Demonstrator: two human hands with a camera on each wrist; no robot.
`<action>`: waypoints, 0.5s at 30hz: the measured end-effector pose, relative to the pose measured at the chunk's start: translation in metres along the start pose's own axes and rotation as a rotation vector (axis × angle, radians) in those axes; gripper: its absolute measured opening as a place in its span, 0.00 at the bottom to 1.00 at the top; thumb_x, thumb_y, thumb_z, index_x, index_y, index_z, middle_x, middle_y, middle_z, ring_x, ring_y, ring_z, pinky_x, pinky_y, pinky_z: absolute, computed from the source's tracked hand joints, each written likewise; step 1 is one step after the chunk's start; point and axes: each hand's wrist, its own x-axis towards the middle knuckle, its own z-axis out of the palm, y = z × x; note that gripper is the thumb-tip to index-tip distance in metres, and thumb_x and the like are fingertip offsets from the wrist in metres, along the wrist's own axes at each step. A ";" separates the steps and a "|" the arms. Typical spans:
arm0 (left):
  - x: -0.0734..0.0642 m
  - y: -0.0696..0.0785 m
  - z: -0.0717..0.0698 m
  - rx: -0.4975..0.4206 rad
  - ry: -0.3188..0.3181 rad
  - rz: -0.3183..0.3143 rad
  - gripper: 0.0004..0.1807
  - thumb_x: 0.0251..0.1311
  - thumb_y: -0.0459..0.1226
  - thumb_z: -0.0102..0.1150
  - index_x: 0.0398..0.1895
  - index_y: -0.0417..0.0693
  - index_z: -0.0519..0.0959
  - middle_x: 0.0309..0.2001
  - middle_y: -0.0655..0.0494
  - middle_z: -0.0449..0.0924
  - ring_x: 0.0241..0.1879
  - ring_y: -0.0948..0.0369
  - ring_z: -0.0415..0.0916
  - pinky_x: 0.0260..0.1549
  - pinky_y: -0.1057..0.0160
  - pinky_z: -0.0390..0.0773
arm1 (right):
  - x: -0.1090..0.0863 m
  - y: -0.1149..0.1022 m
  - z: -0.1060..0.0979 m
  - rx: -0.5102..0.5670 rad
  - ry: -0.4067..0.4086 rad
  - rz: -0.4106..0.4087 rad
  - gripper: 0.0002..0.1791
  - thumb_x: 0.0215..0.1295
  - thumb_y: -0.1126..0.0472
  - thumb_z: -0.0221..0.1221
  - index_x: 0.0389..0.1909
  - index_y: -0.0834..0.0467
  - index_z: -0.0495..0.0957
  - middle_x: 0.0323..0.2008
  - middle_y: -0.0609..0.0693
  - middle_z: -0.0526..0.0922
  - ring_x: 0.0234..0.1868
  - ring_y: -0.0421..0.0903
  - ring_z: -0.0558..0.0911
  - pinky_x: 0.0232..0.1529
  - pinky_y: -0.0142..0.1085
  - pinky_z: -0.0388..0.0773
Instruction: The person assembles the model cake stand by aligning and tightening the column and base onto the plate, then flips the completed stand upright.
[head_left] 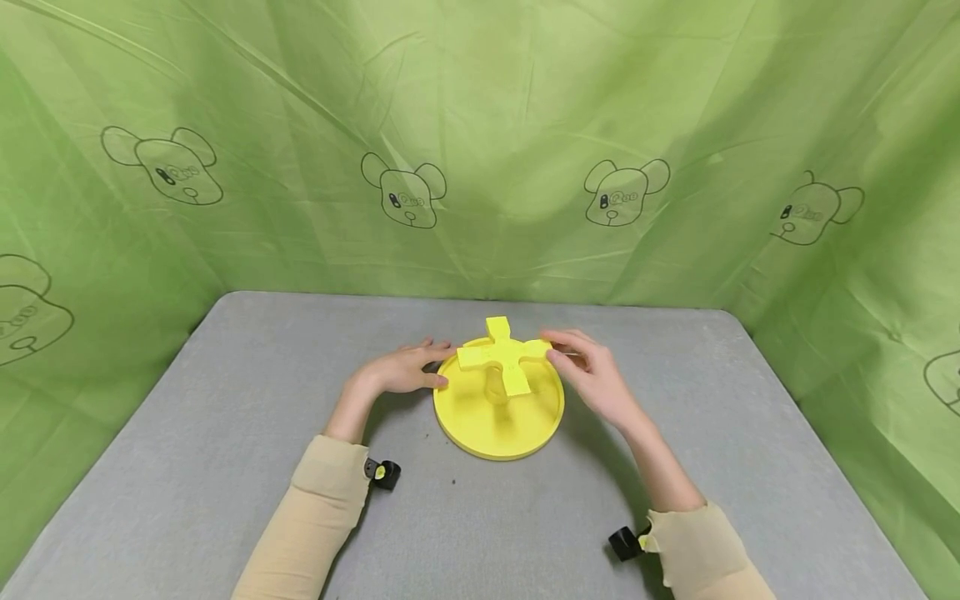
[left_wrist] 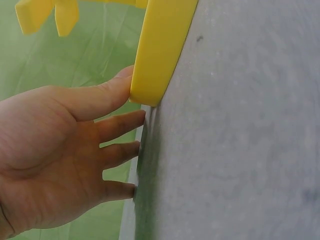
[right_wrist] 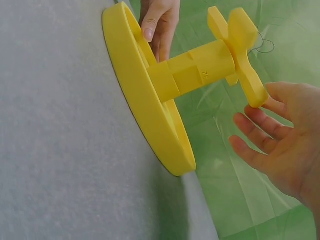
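A yellow round base (head_left: pixel 468 421) with a raised rim lies on the grey table. From its middle rises a thick yellow post (right_wrist: pixel 192 72), topped by a yellow four-armed cross (head_left: pixel 510 357). My left hand (head_left: pixel 397 372) is at the base's left edge, its thumb against the rim and its other fingers fairly straight, spread toward the tabletop in the left wrist view. On the other side, my right hand (head_left: pixel 600 383) pinches the tip of the cross's right arm between thumb and fingers. Its remaining fingers (right_wrist: pixel 252 152) stay loosely bent, off the cross.
The grey tabletop (head_left: pixel 247 433) has rounded far corners. Green cloth (head_left: pixel 487 100) printed with bear heads hangs behind the table and along both sides. A black wrist device (head_left: pixel 386 475) sits at the left cuff, another black device (head_left: pixel 625 543) at the right cuff.
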 end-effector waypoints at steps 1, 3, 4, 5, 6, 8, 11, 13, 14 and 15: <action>0.000 0.000 0.000 0.001 0.000 0.001 0.36 0.74 0.47 0.56 0.81 0.53 0.59 0.83 0.49 0.53 0.84 0.41 0.40 0.80 0.33 0.44 | 0.000 0.000 -0.001 0.000 0.001 0.000 0.18 0.76 0.59 0.59 0.62 0.59 0.81 0.56 0.57 0.84 0.54 0.40 0.82 0.55 0.23 0.80; 0.000 0.000 0.000 0.003 0.001 0.004 0.36 0.74 0.47 0.56 0.81 0.51 0.59 0.83 0.48 0.53 0.84 0.41 0.40 0.80 0.34 0.44 | -0.001 0.000 -0.003 -0.001 0.000 -0.001 0.16 0.76 0.59 0.59 0.59 0.59 0.83 0.54 0.57 0.85 0.51 0.37 0.83 0.54 0.23 0.81; -0.001 0.000 0.000 -0.001 0.001 0.001 0.36 0.74 0.46 0.56 0.81 0.52 0.59 0.83 0.49 0.52 0.84 0.41 0.39 0.80 0.34 0.44 | -0.001 0.000 -0.004 -0.001 -0.001 0.007 0.15 0.76 0.58 0.59 0.57 0.59 0.83 0.53 0.57 0.86 0.51 0.35 0.84 0.54 0.23 0.81; -0.001 0.000 0.000 -0.003 0.000 -0.004 0.36 0.74 0.46 0.56 0.81 0.53 0.59 0.83 0.49 0.52 0.84 0.41 0.39 0.80 0.34 0.43 | -0.001 0.000 -0.005 -0.006 -0.003 0.013 0.15 0.76 0.58 0.59 0.57 0.58 0.84 0.53 0.57 0.86 0.51 0.35 0.84 0.54 0.23 0.81; -0.001 0.000 0.000 -0.004 -0.001 -0.005 0.36 0.74 0.47 0.56 0.82 0.53 0.58 0.83 0.49 0.52 0.84 0.41 0.39 0.80 0.34 0.43 | -0.001 0.000 -0.006 -0.009 -0.006 0.021 0.15 0.76 0.57 0.59 0.56 0.58 0.84 0.53 0.57 0.87 0.51 0.35 0.85 0.54 0.23 0.81; -0.002 0.000 0.000 -0.006 -0.001 -0.008 0.36 0.74 0.47 0.56 0.82 0.54 0.58 0.83 0.49 0.51 0.84 0.41 0.39 0.80 0.33 0.43 | -0.001 -0.001 -0.006 -0.010 -0.010 0.036 0.15 0.76 0.56 0.59 0.56 0.59 0.84 0.52 0.59 0.87 0.52 0.40 0.86 0.54 0.24 0.81; -0.002 0.001 0.000 -0.011 -0.002 -0.012 0.37 0.74 0.47 0.56 0.82 0.55 0.57 0.84 0.49 0.50 0.84 0.41 0.38 0.80 0.32 0.42 | -0.002 -0.001 -0.006 -0.001 0.004 0.058 0.16 0.76 0.55 0.60 0.55 0.60 0.84 0.50 0.63 0.87 0.50 0.49 0.87 0.53 0.25 0.81; -0.002 0.001 0.000 -0.011 0.000 -0.011 0.37 0.74 0.48 0.56 0.82 0.55 0.57 0.84 0.49 0.50 0.84 0.41 0.38 0.80 0.32 0.42 | -0.001 -0.001 -0.004 0.001 0.038 0.056 0.16 0.74 0.57 0.61 0.57 0.59 0.82 0.49 0.64 0.86 0.50 0.51 0.86 0.53 0.27 0.82; -0.002 0.001 0.000 -0.011 0.000 -0.010 0.37 0.74 0.48 0.56 0.82 0.55 0.57 0.84 0.49 0.50 0.84 0.41 0.38 0.80 0.32 0.42 | 0.000 -0.001 -0.003 -0.001 0.057 0.053 0.17 0.73 0.57 0.62 0.59 0.58 0.81 0.50 0.63 0.86 0.51 0.51 0.86 0.53 0.27 0.82; -0.002 0.001 0.000 -0.010 0.000 -0.010 0.37 0.74 0.48 0.56 0.82 0.55 0.57 0.84 0.49 0.50 0.84 0.41 0.38 0.80 0.32 0.43 | 0.000 -0.001 -0.002 -0.002 0.070 0.053 0.18 0.73 0.57 0.63 0.61 0.56 0.80 0.53 0.61 0.85 0.54 0.50 0.85 0.54 0.28 0.82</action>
